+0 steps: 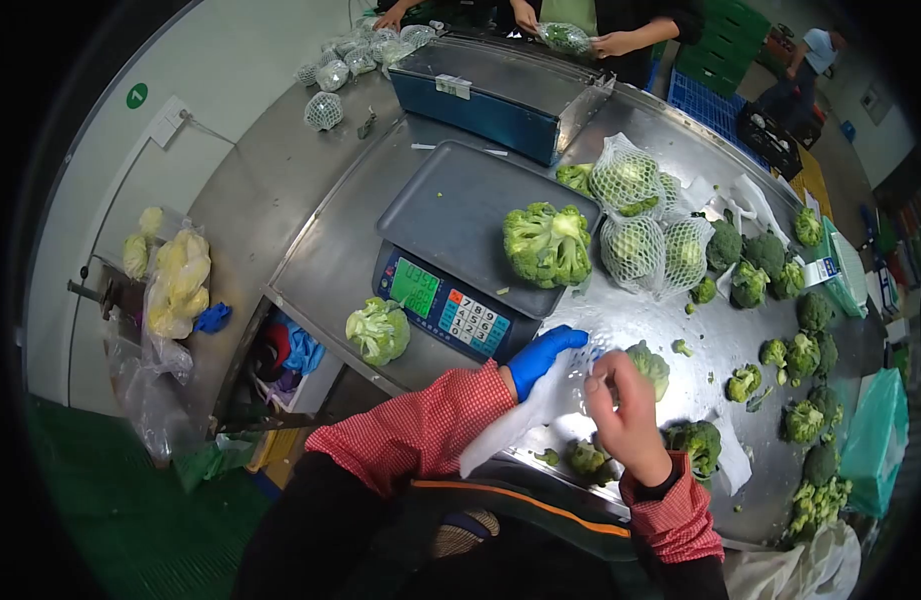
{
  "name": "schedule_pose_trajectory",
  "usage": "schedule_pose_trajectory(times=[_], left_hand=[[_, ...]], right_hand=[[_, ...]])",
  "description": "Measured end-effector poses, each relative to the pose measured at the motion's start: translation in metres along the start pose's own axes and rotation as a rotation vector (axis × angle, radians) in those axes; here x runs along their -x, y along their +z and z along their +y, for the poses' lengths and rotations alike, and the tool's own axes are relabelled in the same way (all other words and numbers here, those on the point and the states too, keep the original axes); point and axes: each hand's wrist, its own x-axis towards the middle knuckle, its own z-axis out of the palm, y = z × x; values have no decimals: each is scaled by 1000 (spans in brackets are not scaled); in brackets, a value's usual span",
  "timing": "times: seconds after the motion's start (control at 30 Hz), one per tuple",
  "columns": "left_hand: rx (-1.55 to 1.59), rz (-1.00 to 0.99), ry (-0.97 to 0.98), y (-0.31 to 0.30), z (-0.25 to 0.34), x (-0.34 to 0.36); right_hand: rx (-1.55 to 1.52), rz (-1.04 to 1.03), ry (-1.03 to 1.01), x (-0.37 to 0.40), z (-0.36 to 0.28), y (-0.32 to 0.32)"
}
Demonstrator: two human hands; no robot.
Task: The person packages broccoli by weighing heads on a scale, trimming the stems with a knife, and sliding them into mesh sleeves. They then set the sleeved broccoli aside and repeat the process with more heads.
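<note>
Gloved left hand [543, 358] and bare right hand [626, 405] hold a white net sleeve [521, 418].

A curved steel bench [281, 215] stands against a pale wall [101, 200] with a round green sticker [137, 96]. The floor [101, 510] is green; green crates [733, 38] are stacked beyond.

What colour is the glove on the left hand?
Blue. The head view shows it clearly on the left hand, against the white net sleeve.
</note>
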Motion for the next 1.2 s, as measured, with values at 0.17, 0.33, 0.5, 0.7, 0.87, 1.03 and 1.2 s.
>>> schedule_pose_trajectory(times=[0.17,0.33,0.5,0.7,0.87,1.03,1.2], left_hand=[[-102,74,426,21,7,14],[-43,141,-298,-8,32,-12],[-1171,50,9,24,110,66],[-1888,788,583,22,212,-3],[-952,341,26,-91,238,-76],[-335,233,-1,3,158,12],[-155,147,43,-31,89,51]], right_hand=[[-365,-464,479,-14,20,-3],[-867,-294,447,-11,57,-11],[-1149,118,476,-62,62,-34],[-235,428,444,-131,123,5],[-474,274,642,-141,109,15],[-666,295,586,-97,82,8],[-1323,139,721,-32,26,-5]])
